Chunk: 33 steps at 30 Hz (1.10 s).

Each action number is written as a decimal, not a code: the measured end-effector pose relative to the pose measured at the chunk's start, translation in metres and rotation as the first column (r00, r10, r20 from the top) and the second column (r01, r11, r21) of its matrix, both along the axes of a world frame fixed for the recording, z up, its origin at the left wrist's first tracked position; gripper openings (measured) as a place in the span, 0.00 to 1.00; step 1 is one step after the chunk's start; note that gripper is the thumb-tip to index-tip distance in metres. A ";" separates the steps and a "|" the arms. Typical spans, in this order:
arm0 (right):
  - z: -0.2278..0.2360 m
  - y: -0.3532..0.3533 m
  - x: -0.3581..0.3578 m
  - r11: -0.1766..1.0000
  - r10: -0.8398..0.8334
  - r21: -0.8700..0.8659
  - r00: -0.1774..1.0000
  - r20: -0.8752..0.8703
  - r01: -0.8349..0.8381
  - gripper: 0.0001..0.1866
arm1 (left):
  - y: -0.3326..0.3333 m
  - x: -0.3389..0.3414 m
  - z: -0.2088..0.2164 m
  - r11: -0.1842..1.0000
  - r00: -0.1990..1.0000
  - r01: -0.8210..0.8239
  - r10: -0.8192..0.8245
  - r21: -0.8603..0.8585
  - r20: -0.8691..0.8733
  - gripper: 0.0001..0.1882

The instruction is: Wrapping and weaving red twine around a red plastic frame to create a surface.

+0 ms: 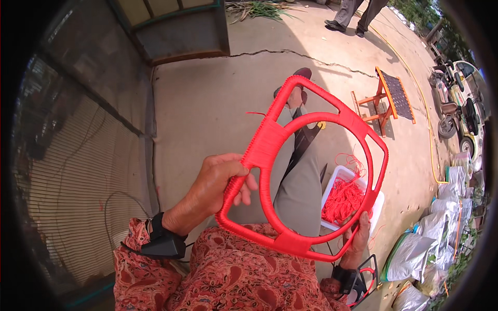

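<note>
A frame wound all over in red cord [265, 147], a rounded rectangle with a large ring inside it, is held tilted above my lap. My left hand [220, 179] grips its left side, with the thumb on top and fingers curled beneath. At the lower right corner my right hand [359, 234] holds the frame's edge, its fingers partly hidden behind it. A loose cord end [255, 112] sticks out from the frame's upper left side. Past the frame, a white plastic basket [327, 224] holds a tangle of red cord [341, 201], partly covered by the ring.
A folding stool [397, 93] with a dark woven seat stands at the right. Metal-framed screen doors [88, 155] line the left. Beyond are a person's legs [358, 13], a yellow hose [410, 67], parked motor vehicles [461, 103] and filled sacks [415, 249].
</note>
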State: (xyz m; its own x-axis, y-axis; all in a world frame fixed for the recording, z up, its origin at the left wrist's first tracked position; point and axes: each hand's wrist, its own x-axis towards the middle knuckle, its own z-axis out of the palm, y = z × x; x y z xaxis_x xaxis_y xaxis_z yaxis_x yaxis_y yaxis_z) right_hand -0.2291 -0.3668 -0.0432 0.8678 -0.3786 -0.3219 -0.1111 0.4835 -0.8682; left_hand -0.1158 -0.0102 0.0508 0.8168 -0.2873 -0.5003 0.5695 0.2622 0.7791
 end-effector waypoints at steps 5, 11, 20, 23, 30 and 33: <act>-0.002 0.000 0.002 1.000 0.016 -0.019 1.000 0.023 -0.015 0.18 | 0.000 0.000 -0.001 0.998 0.999 -0.029 0.030 0.054 -0.028 0.11; -0.001 0.002 0.003 0.999 0.036 -0.014 0.999 0.019 -0.036 0.18 | -0.001 -0.001 -0.002 0.996 0.998 -0.067 0.067 0.061 0.005 0.11; -0.011 -0.003 0.001 0.999 0.042 -0.017 0.995 0.086 -0.041 0.19 | -0.005 -0.008 -0.005 0.992 0.990 -0.109 0.104 0.056 0.093 0.09; -0.017 -0.004 0.001 0.995 0.089 -0.045 0.992 0.084 -0.085 0.20 | -0.002 -0.013 -0.017 0.993 0.984 -0.111 0.103 0.048 0.149 0.09; -0.013 0.004 0.003 0.997 0.049 -0.060 0.998 0.048 -0.046 0.21 | -0.003 -0.022 -0.028 0.992 0.961 -0.115 0.097 0.056 0.257 0.08; -0.015 0.008 0.005 0.994 0.054 -0.098 0.998 0.022 -0.052 0.21 | 0.001 -0.026 -0.037 0.994 0.952 -0.103 0.107 -0.029 0.287 0.09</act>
